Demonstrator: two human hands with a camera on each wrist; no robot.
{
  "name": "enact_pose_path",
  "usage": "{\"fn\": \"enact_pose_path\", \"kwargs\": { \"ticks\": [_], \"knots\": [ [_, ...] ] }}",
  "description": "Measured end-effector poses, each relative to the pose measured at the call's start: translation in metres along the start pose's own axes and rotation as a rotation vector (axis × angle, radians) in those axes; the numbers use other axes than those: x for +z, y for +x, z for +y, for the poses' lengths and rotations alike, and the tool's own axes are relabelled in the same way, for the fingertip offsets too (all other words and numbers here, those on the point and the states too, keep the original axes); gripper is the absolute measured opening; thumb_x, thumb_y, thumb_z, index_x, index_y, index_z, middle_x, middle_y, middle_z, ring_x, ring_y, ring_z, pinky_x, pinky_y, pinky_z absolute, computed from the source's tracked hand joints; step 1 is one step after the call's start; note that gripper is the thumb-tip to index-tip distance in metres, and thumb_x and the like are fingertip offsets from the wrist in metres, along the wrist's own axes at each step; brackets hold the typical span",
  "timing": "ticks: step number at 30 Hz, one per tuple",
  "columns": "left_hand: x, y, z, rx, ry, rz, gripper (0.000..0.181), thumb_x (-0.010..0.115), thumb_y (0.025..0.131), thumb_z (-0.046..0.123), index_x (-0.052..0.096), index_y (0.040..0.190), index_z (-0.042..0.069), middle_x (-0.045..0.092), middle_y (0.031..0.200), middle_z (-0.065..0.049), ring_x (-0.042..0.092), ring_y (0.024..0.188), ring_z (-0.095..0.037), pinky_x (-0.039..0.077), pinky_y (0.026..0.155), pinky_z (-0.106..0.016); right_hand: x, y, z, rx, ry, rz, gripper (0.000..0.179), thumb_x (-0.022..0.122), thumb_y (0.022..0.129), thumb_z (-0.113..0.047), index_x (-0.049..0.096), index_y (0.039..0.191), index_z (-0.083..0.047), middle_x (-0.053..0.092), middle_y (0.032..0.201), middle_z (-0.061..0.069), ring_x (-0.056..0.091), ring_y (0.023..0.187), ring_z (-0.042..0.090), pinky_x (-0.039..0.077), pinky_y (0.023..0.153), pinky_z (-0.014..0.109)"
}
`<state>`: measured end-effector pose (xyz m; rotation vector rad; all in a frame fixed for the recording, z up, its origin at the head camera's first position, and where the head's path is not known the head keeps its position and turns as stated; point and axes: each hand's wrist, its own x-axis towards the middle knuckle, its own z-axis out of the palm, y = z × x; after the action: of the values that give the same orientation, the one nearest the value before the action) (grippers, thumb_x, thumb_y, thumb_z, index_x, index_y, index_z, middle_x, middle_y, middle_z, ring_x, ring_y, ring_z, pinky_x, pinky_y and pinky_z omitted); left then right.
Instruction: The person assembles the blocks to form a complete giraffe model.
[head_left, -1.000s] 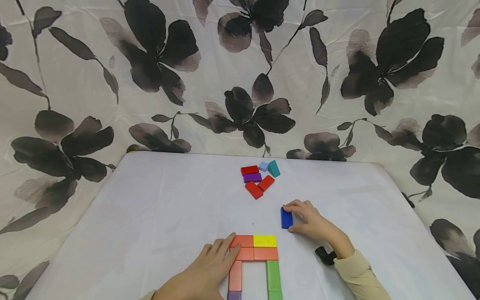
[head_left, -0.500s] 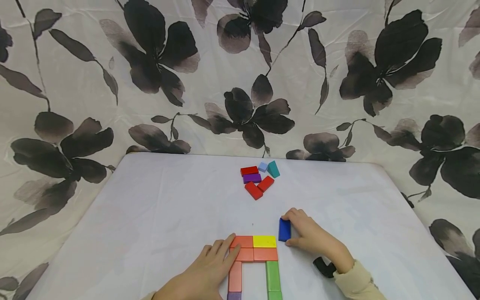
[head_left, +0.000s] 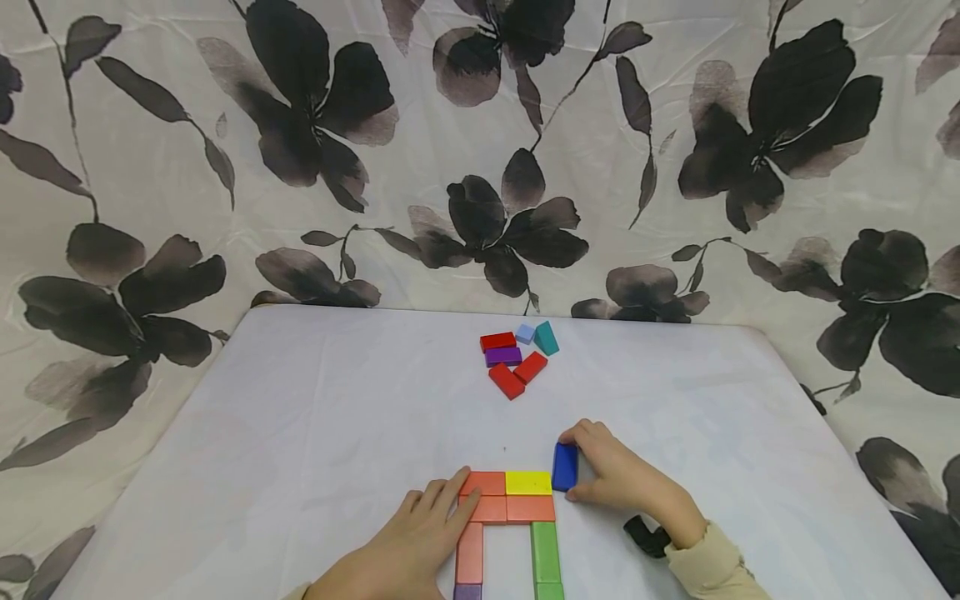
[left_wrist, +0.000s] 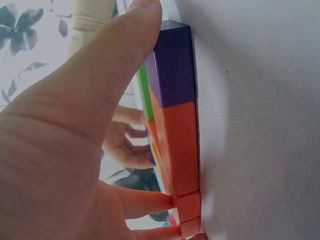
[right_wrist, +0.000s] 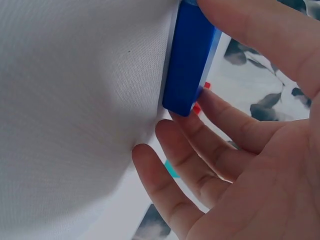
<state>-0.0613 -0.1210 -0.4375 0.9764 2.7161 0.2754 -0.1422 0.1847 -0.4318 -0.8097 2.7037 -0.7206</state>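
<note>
Before floral fabric [head_left: 480, 125], a white table [head_left: 337, 433] bears blocks [head_left: 530, 508].

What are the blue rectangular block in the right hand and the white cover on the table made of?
The blue rectangular block looks like painted wood, though plastic is possible: its colour is even, its faces smooth and low-gloss, with no grain visible. The white table cover seems to be matte woven fabric, perhaps synthetic: the wrist views show a fine, thread-like texture.
</note>
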Motion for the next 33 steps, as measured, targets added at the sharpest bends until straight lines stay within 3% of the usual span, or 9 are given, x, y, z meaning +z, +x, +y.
{"fn": "enact_pose_path", "kwargs": {
  "ticks": [33],
  "knots": [
    [-0.0011,-0.0003,0.0002,0.009,-0.017,0.013,0.128,0.065,0.062,0.087,0.032,0.153,0.003,0.019,0.159,-0.017,0.034,0.131,-0.03,0.039,0.099,-0.052,-0.0008,0.0005,-0.0043,0.014,0.029,-0.049,0.059,0.088,0.073,-0.017,0.057,0.123,-0.009,0.053,0.116,-0.003,0.046,0.108,0.018,0.046,0.095,0.047]
  ]
}}
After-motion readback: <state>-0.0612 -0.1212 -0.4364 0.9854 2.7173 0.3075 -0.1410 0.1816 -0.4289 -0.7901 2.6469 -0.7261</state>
